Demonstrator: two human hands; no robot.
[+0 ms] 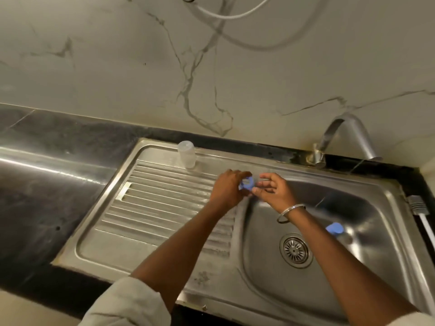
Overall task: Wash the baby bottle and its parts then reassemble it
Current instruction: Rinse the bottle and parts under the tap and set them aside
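My left hand grips a small blue bottle ring above the inner edge of the draining board. My right hand touches the same ring with its fingertips from the right; a clear part seems to lie between those fingers, but blur hides its shape. The clear bottle body stands upright at the back of the draining board, apart from both hands. Another blue part lies inside the sink basin, right of my right forearm.
A steel tap curves over the basin's back right corner. The drain strainer sits in the basin floor. The ribbed draining board lies to the left, with dark stone counter beyond it. A hose hangs on the marble wall.
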